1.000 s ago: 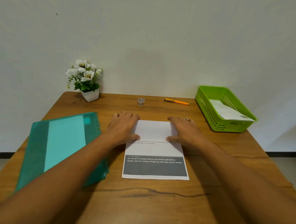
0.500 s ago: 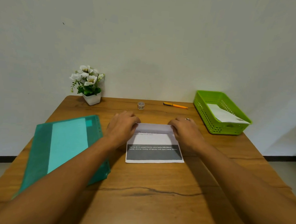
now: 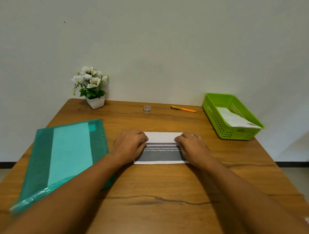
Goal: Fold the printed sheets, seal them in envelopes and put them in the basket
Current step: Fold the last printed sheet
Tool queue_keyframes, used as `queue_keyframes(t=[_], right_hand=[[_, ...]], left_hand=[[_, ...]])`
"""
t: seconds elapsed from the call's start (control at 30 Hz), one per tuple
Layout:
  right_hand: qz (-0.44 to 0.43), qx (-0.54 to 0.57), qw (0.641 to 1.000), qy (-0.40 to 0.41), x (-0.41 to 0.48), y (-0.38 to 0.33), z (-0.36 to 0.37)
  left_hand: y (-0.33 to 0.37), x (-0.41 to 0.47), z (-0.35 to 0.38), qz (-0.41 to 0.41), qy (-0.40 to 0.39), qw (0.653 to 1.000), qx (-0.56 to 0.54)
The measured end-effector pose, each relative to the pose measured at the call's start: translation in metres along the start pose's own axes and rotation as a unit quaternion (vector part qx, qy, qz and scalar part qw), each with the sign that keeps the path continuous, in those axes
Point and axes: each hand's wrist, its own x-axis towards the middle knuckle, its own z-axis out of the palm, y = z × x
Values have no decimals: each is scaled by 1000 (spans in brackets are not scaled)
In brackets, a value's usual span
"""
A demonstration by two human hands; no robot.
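One sheet (image 3: 161, 137), left hand (image 3: 130, 146), right hand (image 3: 193, 147)

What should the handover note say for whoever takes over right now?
Hands: left hand and right hand each pinch a side of the printed sheet, mid-table, far flap folded over toward the person.
Far right: basket holds what looks like one envelope.
Left side: green folder; far edge: tape roll, pen.
Done: first fold under way.
Left: finish folding, seal in an envelope, put in basket.

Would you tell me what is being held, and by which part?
Left hand and right hand pinch the printed sheet at its folded flap's ends.
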Motion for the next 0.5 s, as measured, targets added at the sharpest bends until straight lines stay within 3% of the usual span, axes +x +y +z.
queue_keyframes(t=[0.33, 0.5], right_hand=[[-18, 31, 999, 3, 19, -29, 1], [-37, 56, 997, -27, 37, -54, 14]], left_hand=[[11, 21, 8, -2, -20, 1000, -1], [19, 38, 23, -17, -105, 994, 19]])
